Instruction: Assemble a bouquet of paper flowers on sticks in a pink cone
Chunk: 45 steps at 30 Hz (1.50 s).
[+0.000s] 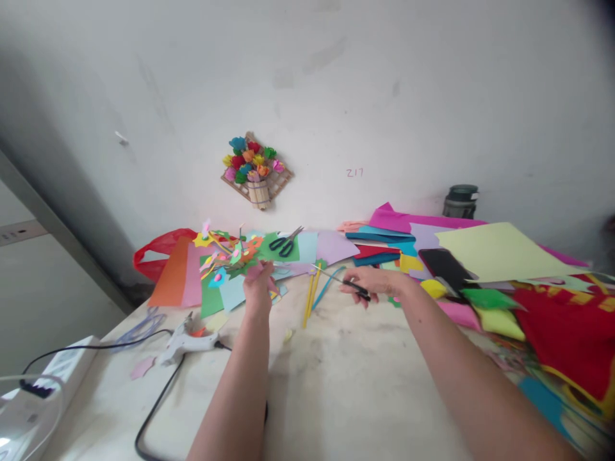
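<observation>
My right hand [368, 285] is closed round the dark handles of a pair of scissors [331, 274], whose thin blades point left, toward my other hand. My left hand [259, 285] pinches a small pink piece of craft paper [252, 271], partly covered by the fingers. Close to that hand lies a cluster of paper flowers [235, 255] with coloured petals and stems. Between the hands, yellow strips [310, 298] and a blue strip [327, 289] rest on the table. A second pair of scissors [287, 243] lies on green paper behind my left hand.
A white glue gun [189, 340] with a black cord lies at the left, near a power strip [62, 378]. Coloured sheets [504, 253], a phone [444, 269] and red fabric [567, 339] cover the right side. A dark-lidded bottle [460, 202] stands by the wall.
</observation>
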### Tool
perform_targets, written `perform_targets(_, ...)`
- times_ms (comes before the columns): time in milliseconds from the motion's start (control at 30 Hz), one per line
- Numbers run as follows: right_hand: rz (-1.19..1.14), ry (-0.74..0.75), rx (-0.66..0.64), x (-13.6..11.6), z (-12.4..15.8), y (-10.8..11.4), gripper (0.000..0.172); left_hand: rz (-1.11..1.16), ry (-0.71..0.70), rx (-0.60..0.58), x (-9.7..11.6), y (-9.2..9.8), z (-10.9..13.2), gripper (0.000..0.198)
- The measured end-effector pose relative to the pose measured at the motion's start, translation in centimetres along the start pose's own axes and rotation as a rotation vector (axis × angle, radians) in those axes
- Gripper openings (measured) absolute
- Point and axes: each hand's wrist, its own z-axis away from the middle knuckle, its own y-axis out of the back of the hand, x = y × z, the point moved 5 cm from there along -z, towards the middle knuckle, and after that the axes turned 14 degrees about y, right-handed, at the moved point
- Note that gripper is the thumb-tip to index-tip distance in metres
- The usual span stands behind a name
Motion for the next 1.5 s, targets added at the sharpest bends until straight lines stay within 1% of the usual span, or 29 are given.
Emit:
perform_targets(67,-0.08,0.025,-0.027,0.0,-0.7,-1.0,0.037,0.016,0.004,0.003,0.0,0.0,0.0,0.038)
perform_targets(133,-0.141,0.032,-0.023,0.1,-1.4,-1.8,0.037,0.037,0.014,0.004,-0.1,-0.1,0.1,0.038)
perform_targets(300,-0.229,0.098,0.048,0.4,-2.6,-2.9,0.034,0.065,0.018,-0.03,-0.2,-0.7,0.6,0.037)
perform_targets(467,-0.259,0.101,0.128,0.0,-3.2,-3.5,0.033,0.04,0.04,-0.068,-0.5,-1.1,0.8,0.037)
perform_targets(667,-0.258,0.091,0.18,0.2,-3.6,-3.9,0.034,0.018,0.067,-0.061,-0.8,-1.3,1.0,0.037)
perform_targets(800,-0.212,0.074,0.232,0.7,-3.9,-3.9,0.036,0.007,0.054,-0.074,-0.6,-1.5,1.2,0.035)
perform_targets(900,-0.163,0.076,0.277,0.5,-4.1,-4.1,0.033,-0.002,0.058,-0.072,-0.7,-1.4,1.2,0.035)
perform_targets(1000,-0.186,0.099,0.32,-0.1,-4.2,-4.3,0.029,-0.005,0.063,-0.057,-0.7,-1.1,1.1,0.038)
perform_targets(1067,-0.19,0.085,0.338,-0.3,-4.1,-4.0,0.028,0.003,0.073,-0.048,-0.8,-1.0,0.9,0.04)
perform_targets(1133,-0.141,0.059,0.342,-0.2,-3.9,-3.4,0.025,0.011,0.079,-0.061,-0.8,-0.9,0.8,0.039)
perform_targets(1200,-0.004,0.008,0.34,0.2,-3.5,-2.4,0.023,0.022,0.08,-0.114,-0.8,-1.1,0.8,0.038)
perform_targets(1233,0.104,-0.032,0.341,0.4,-3.2,-1.8,0.023,0.032,0.078,-0.158,-0.7,-1.3,0.9,0.038)
perform_targets(1300,0.381,-0.14,0.35,0.7,-2.5,-0.6,0.023,0.047,0.087,-0.279,-0.7,-1.8,1.3,0.037)
perform_targets(1367,0.619,-0.242,0.348,0.7,-1.9,0.1,0.021,0.054,0.115,-0.415,-0.9,-2.3,1.8,0.035)
perform_targets(1433,0.729,-0.297,0.325,0.6,-1.5,0.2,0.02,0.052,0.149,-0.529,-1.0,-2.7,2.4,0.035)
perform_targets(1500,0.718,-0.324,0.26,0.6,-1.4,-0.2,0.018,0.048,0.171,-0.602,-1.2,-2.8,2.8,0.036)
